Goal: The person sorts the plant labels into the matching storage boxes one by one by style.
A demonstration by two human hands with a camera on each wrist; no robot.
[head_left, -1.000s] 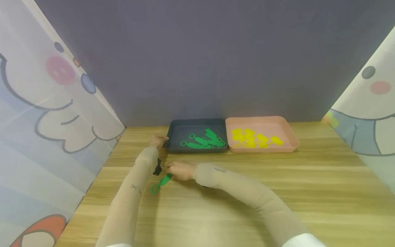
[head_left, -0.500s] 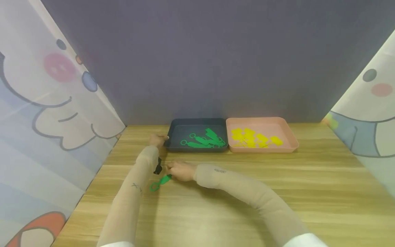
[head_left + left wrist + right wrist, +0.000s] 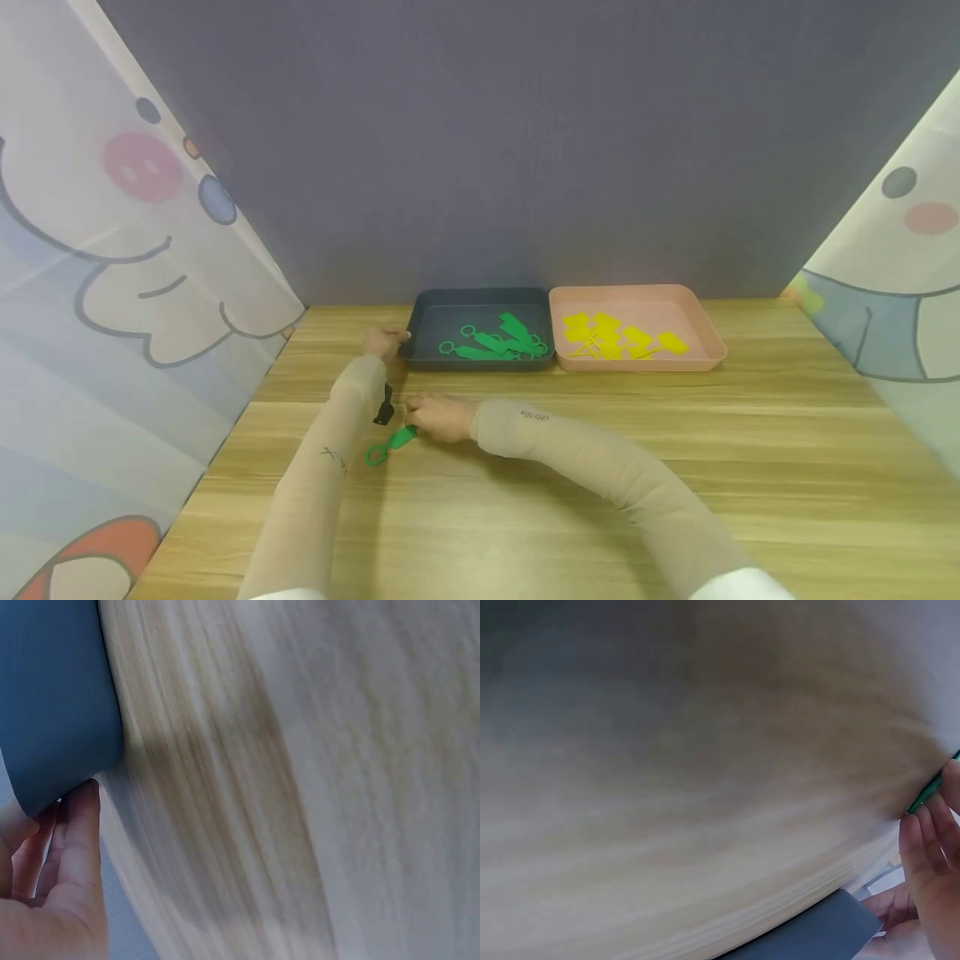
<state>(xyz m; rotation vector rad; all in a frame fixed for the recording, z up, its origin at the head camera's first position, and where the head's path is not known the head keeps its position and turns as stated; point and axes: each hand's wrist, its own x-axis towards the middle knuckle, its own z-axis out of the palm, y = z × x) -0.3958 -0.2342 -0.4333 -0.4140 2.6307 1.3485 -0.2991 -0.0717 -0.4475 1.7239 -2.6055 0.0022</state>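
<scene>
My left hand (image 3: 385, 342) is at the left end of the dark blue-grey tray (image 3: 480, 297). In the left wrist view the thumb and fingers of this hand (image 3: 56, 900) pinch the tray's corner (image 3: 64, 712). Several green tags (image 3: 474, 353), flat strips with a ring at one end, lie in that tray. In front of the tray, my right hand (image 3: 444, 417) pinches another green tag (image 3: 402, 437) by its strip, with the ring pointing toward the front left. In the right wrist view only a sliver of the green tag (image 3: 928, 791) shows between thumb and fingers.
A pink tray (image 3: 637, 293) stands right beside the dark one, with several flat yellow tags with thin stems (image 3: 609, 337) in it. A grey wall (image 3: 480, 150) rises behind both trays. Printed cartoon panels flank the wooden table (image 3: 675, 467).
</scene>
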